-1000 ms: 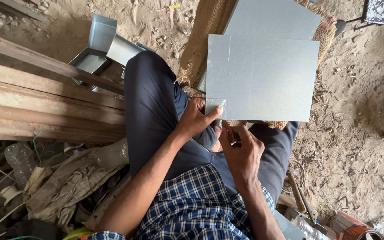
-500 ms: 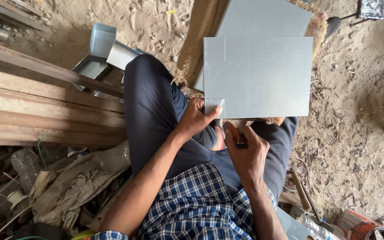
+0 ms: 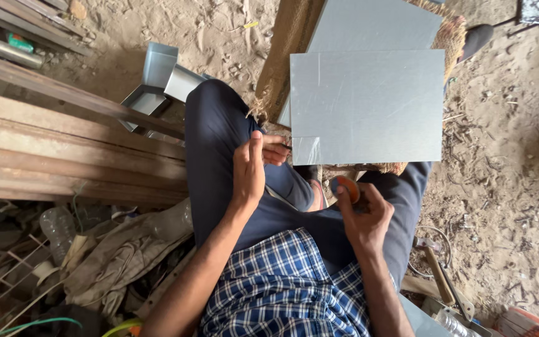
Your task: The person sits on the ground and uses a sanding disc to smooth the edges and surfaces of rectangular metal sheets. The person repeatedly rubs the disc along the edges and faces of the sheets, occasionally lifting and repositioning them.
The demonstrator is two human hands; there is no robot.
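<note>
We've got our left hand pinching the square grey metal sheet mid-frame, corner already notched; right hand grips what's probably orange-handled snips.

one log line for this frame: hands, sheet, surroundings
left hand: pinching near-left corner of metal sheet | right hand: holding small orange-blue object, off sheet | wooden planks at left

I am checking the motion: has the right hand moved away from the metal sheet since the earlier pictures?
Yes. The right hand has drawn back from the near edge of the metal sheet, toward the person's body.
</note>
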